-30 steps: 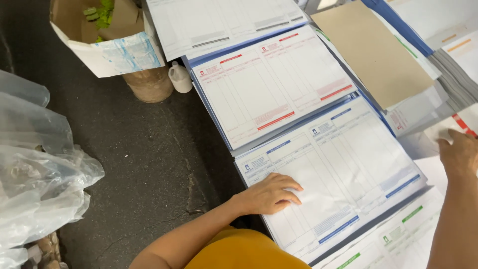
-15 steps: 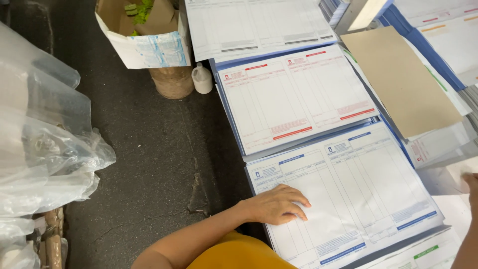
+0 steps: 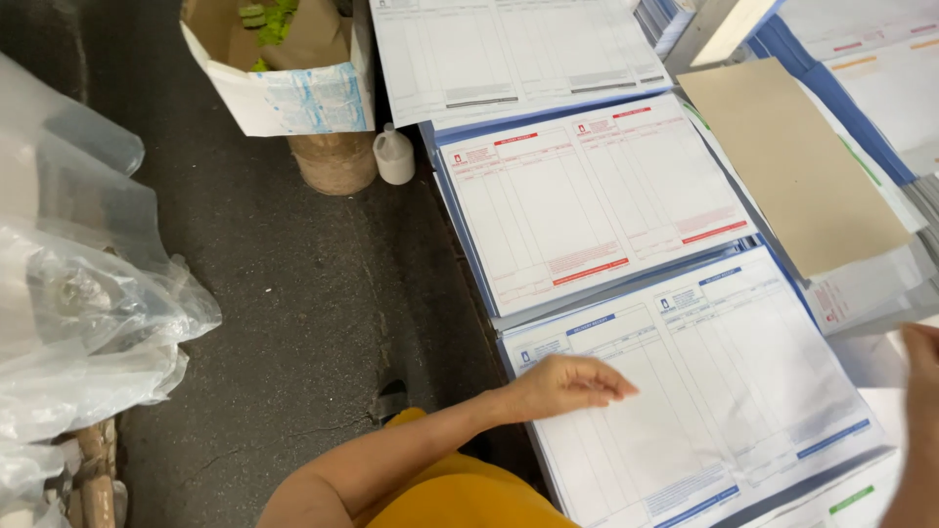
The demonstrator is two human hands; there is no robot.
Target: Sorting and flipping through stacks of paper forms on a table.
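The person's left hand (image 3: 567, 383) lies flat, palm down and fingers loosely spread, on the blue-printed form sheet (image 3: 704, 391) that tops the nearest stack in the lower right of the frame; it grips nothing, only presses lightly on the sheet's left half. The sheet lies wide, its long side running from lower left to upper right, tilted against the frame, and most of it stretches away to the right of the fingertips. The right hand (image 3: 919, 357) shows only as a sliver at the right edge, just off the sheet's right margin; whether it is loose or closed on anything I cannot tell. So the left hand is the one truly on the paper. Above, toward the middle of the frame, sits a red-printed form stack (image 3: 587, 200), and to its right a brown cardboard sheet (image 3: 792, 166) lies over other piles. Off the counter, at upper left, a cardboard box (image 3: 284, 88) stands on the dark floor (image 3: 293, 313) beside a small white bottle (image 3: 394, 156), with clear plastic bags (image 3: 78, 293) at the left edge
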